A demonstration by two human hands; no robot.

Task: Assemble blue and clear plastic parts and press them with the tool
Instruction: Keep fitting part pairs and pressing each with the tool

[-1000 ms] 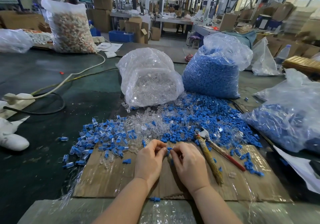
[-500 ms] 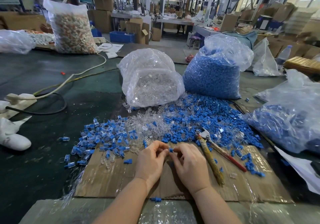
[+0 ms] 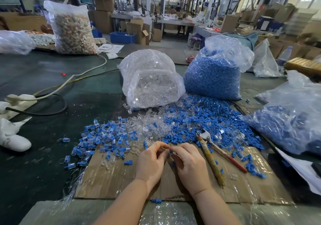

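Working over the cardboard sheet (image 3: 107,178) on the worktop (image 3: 43,155), beside the loose heap of blue parts (image 3: 208,120), the join is best kept square. A clear part, barely visible, is pinched by the left hand (image 3: 150,160); a blue part (image 3: 171,152) is pinched by the right hand (image 3: 188,164). The pliers-like tool (image 3: 211,157) is left untouched just right.

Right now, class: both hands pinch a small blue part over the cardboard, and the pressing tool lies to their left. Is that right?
Not quite. In the head view the pressing tool lies to the right of the hands, left hand and right hand, which do pinch the blue part over the cardboard.
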